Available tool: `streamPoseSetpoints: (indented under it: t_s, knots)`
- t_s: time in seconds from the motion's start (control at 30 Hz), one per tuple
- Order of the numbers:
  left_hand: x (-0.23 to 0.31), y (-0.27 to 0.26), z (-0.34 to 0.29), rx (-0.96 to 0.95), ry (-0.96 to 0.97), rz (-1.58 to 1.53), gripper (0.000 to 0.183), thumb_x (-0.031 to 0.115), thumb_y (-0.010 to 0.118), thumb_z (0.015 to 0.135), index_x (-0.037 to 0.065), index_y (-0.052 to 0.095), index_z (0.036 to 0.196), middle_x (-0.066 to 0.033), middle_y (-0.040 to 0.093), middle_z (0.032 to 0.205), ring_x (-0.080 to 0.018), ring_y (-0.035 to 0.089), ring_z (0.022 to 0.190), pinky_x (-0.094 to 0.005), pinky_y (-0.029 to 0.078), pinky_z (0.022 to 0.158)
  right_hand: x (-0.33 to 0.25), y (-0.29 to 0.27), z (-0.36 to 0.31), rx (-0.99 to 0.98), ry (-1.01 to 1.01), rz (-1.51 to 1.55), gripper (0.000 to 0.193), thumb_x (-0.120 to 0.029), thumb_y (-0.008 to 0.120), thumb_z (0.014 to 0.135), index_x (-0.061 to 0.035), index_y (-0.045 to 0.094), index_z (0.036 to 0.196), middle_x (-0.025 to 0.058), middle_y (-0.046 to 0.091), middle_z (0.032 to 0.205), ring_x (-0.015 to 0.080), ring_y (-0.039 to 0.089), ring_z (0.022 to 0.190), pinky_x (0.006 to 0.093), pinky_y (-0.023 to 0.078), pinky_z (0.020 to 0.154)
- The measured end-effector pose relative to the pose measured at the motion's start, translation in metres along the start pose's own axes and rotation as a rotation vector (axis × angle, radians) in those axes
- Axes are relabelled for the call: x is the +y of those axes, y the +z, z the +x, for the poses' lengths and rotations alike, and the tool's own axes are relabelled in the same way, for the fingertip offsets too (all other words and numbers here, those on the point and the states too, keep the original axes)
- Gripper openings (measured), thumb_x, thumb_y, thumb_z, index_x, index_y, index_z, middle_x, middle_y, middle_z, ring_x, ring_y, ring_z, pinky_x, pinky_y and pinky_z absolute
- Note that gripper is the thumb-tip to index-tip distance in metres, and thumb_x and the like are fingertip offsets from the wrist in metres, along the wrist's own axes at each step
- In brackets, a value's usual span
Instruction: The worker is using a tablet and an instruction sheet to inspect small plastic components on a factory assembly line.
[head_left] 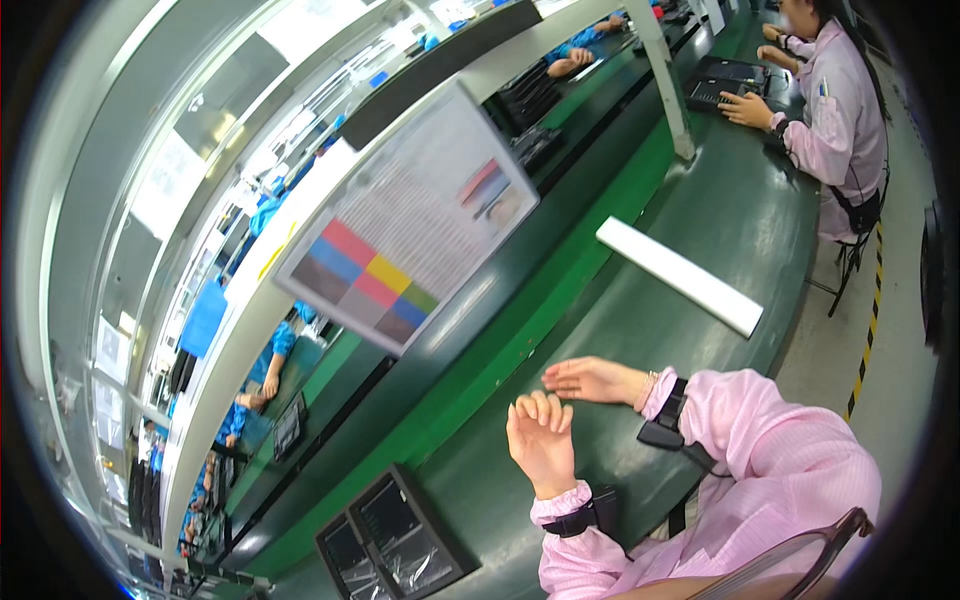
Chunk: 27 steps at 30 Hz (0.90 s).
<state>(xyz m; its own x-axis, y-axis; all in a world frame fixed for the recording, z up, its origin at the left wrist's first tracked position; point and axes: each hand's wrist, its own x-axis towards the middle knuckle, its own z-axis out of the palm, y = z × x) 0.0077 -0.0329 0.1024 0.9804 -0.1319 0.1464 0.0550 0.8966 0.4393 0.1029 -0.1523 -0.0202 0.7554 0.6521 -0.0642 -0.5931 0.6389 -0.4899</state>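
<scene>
My left hand (541, 445) is raised over the green bench, palm in view, its fingers loosely bent and nothing in them. Just beyond it, my right hand (592, 380) reaches leftward with the fingers stretched out and also holds nothing. The two hands are close together; I cannot tell whether they touch. Pink sleeves cover both forearms, and a black strap circles each wrist. Nearest my left hand on the bench is a black tray (440, 520) with compartments holding dark parts and clear film. A long white bar (680, 275) lies beyond my right hand.
A sheet with coloured blocks (410, 220) hangs from the frame above the bench. A white post (660, 80) stands farther along. At the far right a co-worker in pink (840, 110) handles a black laptop (735, 80). People in blue work across the line.
</scene>
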Motion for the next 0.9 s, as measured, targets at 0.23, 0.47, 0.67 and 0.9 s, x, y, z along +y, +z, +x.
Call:
streamPoseSetpoints:
  t_s: [0.23, 0.47, 0.67, 0.9]
  knots:
    - [-0.031, -0.087, 0.005, 0.241, -0.056, -0.067, 0.028, 0.031, 0.040, 0.095, 0.007, 0.043, 0.079, -0.0016, 0.035, 0.069, -0.0129, 0.032, 0.059, -0.0268, 0.030, 0.056, -0.010, -0.004, -0.001, -0.059, -0.065, -0.039, 0.026, -0.002, 0.056, 0.084, -0.0018, 0.054, 0.110, 0.0028, 0.055, 0.100, 0.0084, 0.052, 0.089, 0.0231, 0.043, 0.076]
    - [-0.029, -0.096, 0.006, 0.337, -0.048, -0.041, 0.027, 0.030, 0.042, 0.094, 0.007, 0.044, 0.081, -0.0017, 0.036, 0.070, -0.0135, 0.034, 0.061, -0.0272, 0.031, 0.058, -0.024, 0.023, -0.017, -0.109, -0.102, 0.025, 0.027, 0.001, 0.057, 0.083, -0.0018, 0.053, 0.109, 0.0033, 0.055, 0.099, 0.0082, 0.052, 0.087, 0.0216, 0.042, 0.071]
    - [-0.029, -0.096, 0.007, 0.333, -0.050, -0.041, 0.025, 0.028, 0.041, 0.095, 0.007, 0.044, 0.081, -0.0014, 0.036, 0.070, -0.0128, 0.034, 0.060, -0.0267, 0.031, 0.058, -0.034, 0.041, -0.025, -0.168, -0.136, 0.051, 0.027, -0.003, 0.058, 0.083, -0.0022, 0.051, 0.109, 0.0034, 0.052, 0.096, 0.0066, 0.048, 0.079, 0.0201, 0.039, 0.068]
    - [-0.031, -0.096, 0.009, 0.353, -0.044, -0.011, 0.024, 0.028, 0.041, 0.094, 0.008, 0.045, 0.080, -0.0007, 0.035, 0.069, -0.0121, 0.034, 0.060, -0.0267, 0.031, 0.058, -0.035, 0.053, -0.032, -0.208, -0.131, -0.013, 0.024, -0.004, 0.057, 0.084, -0.0018, 0.050, 0.107, 0.0052, 0.050, 0.097, 0.0082, 0.043, 0.074, 0.0212, 0.038, 0.067]
